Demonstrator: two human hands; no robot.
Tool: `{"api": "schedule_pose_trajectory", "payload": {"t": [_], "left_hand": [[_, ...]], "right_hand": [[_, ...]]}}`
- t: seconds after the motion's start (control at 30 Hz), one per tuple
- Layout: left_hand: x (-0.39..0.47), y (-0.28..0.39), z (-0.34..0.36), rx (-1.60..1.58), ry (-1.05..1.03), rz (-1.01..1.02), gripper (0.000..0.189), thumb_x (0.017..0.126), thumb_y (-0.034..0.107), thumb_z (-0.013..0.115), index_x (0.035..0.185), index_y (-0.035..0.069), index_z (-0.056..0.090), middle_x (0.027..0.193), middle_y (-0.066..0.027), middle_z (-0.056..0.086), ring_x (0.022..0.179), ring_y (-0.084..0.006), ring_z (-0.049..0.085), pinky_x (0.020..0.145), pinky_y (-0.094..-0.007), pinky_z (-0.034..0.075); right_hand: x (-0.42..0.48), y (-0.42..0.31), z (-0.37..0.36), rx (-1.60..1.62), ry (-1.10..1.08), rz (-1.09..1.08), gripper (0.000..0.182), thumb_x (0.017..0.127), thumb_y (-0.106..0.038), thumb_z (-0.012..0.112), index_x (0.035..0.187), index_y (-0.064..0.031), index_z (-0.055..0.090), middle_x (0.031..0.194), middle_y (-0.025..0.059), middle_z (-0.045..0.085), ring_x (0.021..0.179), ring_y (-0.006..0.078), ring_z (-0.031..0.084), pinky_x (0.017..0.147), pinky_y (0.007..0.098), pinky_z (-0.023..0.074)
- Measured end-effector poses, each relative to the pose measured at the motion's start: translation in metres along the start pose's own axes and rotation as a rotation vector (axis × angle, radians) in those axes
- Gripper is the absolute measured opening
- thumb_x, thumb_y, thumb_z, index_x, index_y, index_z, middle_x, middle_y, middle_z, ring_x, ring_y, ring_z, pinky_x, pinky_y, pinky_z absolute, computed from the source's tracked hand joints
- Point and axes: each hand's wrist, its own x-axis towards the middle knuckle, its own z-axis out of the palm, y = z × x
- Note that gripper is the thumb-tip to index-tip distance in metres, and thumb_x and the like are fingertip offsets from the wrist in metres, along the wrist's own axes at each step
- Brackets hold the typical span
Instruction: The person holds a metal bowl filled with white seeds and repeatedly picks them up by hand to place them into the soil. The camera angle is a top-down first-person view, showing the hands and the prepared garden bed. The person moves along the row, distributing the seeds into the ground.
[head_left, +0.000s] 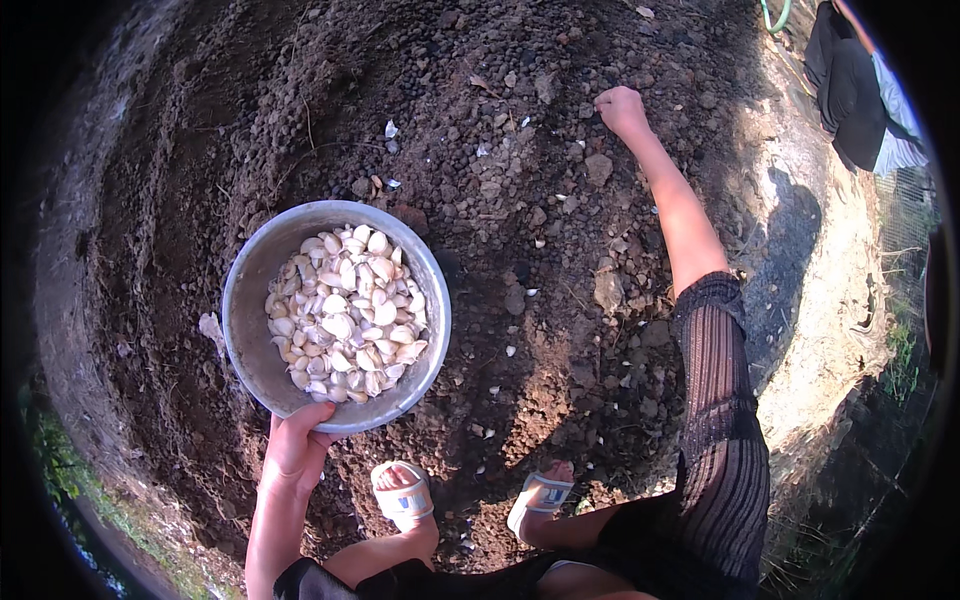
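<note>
My left hand (298, 442) grips the near rim of a grey metal bowl (244, 330), its thumb over the edge. Inside the bowl lies a heap of pale garlic cloves (345, 315). My right hand (622, 111) reaches far forward, low over the dark crumbly soil (480, 247). Its fingers are curled together, and I cannot tell whether anything is between them. Several single cloves, such as one garlic clove (532, 292), sit scattered on the soil between the bowl and my right arm.
My sandalled feet (405, 491) stand on the soil below the bowl. Stones such as a large clod (608, 291) lie under my right forearm. A pale sunlit strip of ground (832, 262) borders the bed on the right. Dark and white cloth (855, 97) and a green hose (778, 16) appear at upper right.
</note>
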Motion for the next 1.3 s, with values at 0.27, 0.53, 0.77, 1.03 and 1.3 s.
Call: {"api": "schedule_pose_trajectory", "payload": {"t": [0.27, 0.53, 0.77, 1.03, 1.3], "left_hand": [[-0.005, -0.013, 0.024, 0.021, 0.004, -0.016, 0.054, 0.081, -0.009, 0.051, 0.133, -0.006, 0.038, 0.118, -0.0193, 0.058, 0.098, -0.0289, 0.066, 0.075, -0.0384, 0.061], [-0.037, -0.047, 0.085, 0.055, -0.185, -0.155, 0.056, 0.082, -0.006, 0.052, 0.136, -0.006, 0.036, 0.123, -0.0202, 0.055, 0.106, -0.0288, 0.063, 0.085, -0.0393, 0.058], [-0.108, -0.008, 0.096, 0.185, -0.42, -0.233, 0.064, 0.087, 0.011, 0.067, 0.139, -0.003, 0.031, 0.121, -0.0223, 0.057, 0.112, -0.0294, 0.059, 0.088, -0.0421, 0.055], [-0.27, 0.007, -0.003, 0.324, 0.155, -0.235, 0.031, 0.091, 0.012, 0.058, 0.118, -0.002, 0.051, 0.109, -0.016, 0.062, 0.101, -0.0284, 0.065, 0.089, -0.0395, 0.054], [-0.448, 0.028, -0.108, 0.476, 0.414, -0.392, 0.028, 0.091, 0.01, 0.057, 0.116, -0.001, 0.05, 0.103, -0.0165, 0.063, 0.09, -0.0312, 0.068, 0.076, -0.0422, 0.058]], "right_hand": [[-0.182, -0.102, -0.094, 0.823, -0.302, 0.099, 0.042, 0.097, -0.039, 0.053, 0.114, -0.0023, 0.065, 0.097, 0.0082, 0.069, 0.075, 0.0107, 0.063, 0.064, 0.0241, 0.047], [-0.345, -0.161, -0.117, 1.179, -0.79, 0.444, 0.078, 0.093, -0.051, 0.056, 0.143, 0.0038, 0.03, 0.096, 0.0106, 0.065, 0.065, 0.0105, 0.061, 0.053, 0.0236, 0.0522], [-0.369, -0.174, -0.229, 1.11, -0.663, 0.66, 0.06, 0.095, -0.048, 0.055, 0.123, 0.0045, 0.047, 0.085, 0.0061, 0.059, 0.065, 0.0098, 0.056, 0.056, 0.0266, 0.0482], [-0.398, -0.106, -0.343, 0.991, -0.28, 1.124, 0.06, 0.095, -0.045, 0.058, 0.127, 0.004, 0.044, 0.092, 0.0079, 0.06, 0.063, 0.0112, 0.055, 0.05, 0.0275, 0.0443], [-0.419, -0.05, -0.431, 1.618, -0.1, 1.085, 0.06, 0.094, -0.036, 0.063, 0.138, -0.0046, 0.039, 0.119, 0.0134, 0.059, 0.099, 0.0219, 0.062, 0.074, 0.0395, 0.0522]]}}
